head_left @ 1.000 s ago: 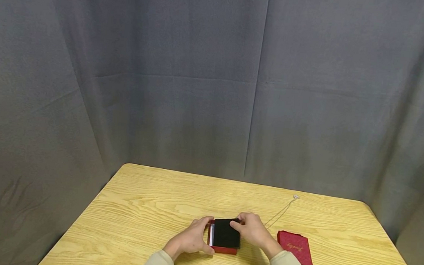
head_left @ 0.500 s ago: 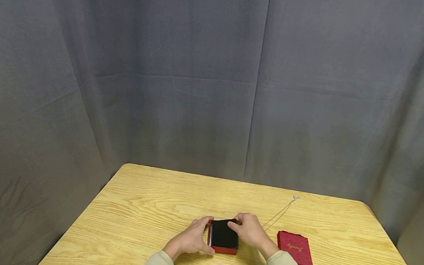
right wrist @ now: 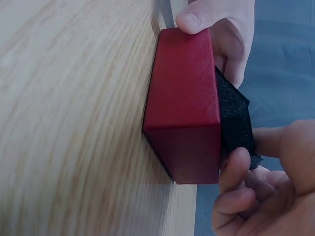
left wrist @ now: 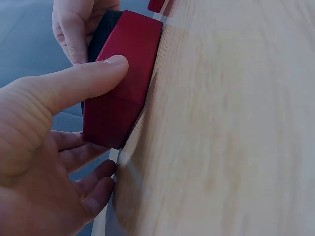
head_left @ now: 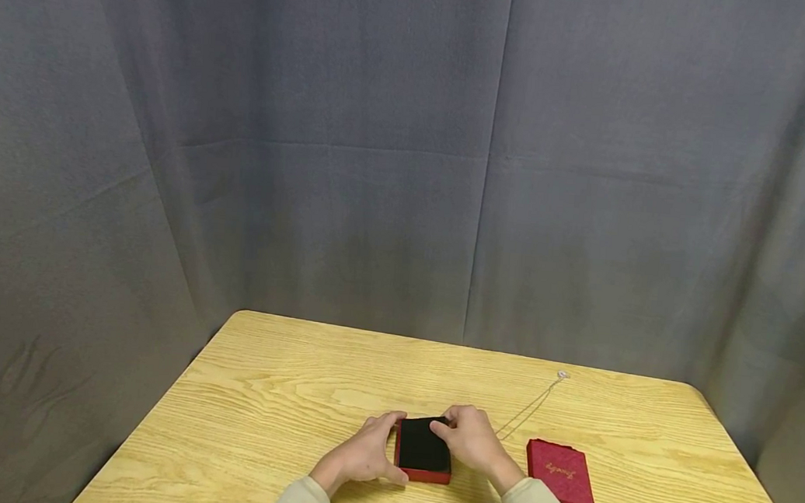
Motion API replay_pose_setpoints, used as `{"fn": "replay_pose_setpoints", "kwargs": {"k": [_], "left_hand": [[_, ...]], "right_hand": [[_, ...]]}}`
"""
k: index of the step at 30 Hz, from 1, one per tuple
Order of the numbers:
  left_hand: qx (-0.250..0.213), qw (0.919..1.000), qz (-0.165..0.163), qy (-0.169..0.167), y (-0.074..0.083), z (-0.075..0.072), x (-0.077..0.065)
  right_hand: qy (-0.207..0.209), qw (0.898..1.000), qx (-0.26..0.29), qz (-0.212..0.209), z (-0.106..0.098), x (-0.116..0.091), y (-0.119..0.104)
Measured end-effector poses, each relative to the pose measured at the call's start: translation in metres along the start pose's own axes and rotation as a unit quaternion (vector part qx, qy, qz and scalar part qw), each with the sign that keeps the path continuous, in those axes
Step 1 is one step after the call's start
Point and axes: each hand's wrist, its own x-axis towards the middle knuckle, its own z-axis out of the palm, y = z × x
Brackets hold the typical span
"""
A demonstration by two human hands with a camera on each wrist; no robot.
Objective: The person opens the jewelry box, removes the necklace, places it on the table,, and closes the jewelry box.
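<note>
A small red jewelry box base (head_left: 427,477) sits on the table between my hands. My left hand (head_left: 364,450) grips it from the left, thumb on the near wall (left wrist: 118,83) and fingers at the far side. With thumb and fingers, my right hand (head_left: 475,441) pinches the far right edge of a black foam insert (head_left: 424,445). In the right wrist view the foam (right wrist: 233,115) stands tilted, partly inside the box and raised at the right end. Whatever lies under the foam is hidden.
The red lid (head_left: 562,475), with gold lettering, lies right of my right hand. Behind it a thin chain necklace (head_left: 534,405) stretches toward the far edge, ending in a small pendant (head_left: 561,374). A grey curtain (head_left: 380,164) hangs behind the wooden table (head_left: 280,399).
The foam insert has shifted left and lower into the box, covering the pale strip seen at the left side. My right hand moved slightly left with it; the left hand stayed put.
</note>
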Motion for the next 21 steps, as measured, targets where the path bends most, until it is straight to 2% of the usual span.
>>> {"fn": "replay_pose_setpoints", "kwargs": {"k": [11, 15, 21], "left_hand": [[-0.002, 1.0000, 0.000, 0.000, 0.0025, -0.0012, -0.0015], [-0.002, 1.0000, -0.005, -0.002, 0.0015, -0.0014, -0.0011], [-0.007, 0.9999, -0.008, -0.002, 0.0009, -0.0013, -0.0007]], "right_hand": [[0.005, 1.000, -0.007, 0.001, 0.0037, 0.0012, 0.0000], [-0.005, 1.000, -0.014, -0.003, 0.0030, 0.0019, 0.0007], [-0.029, 1.000, 0.011, 0.002, -0.0006, 0.0020, 0.0003]]}}
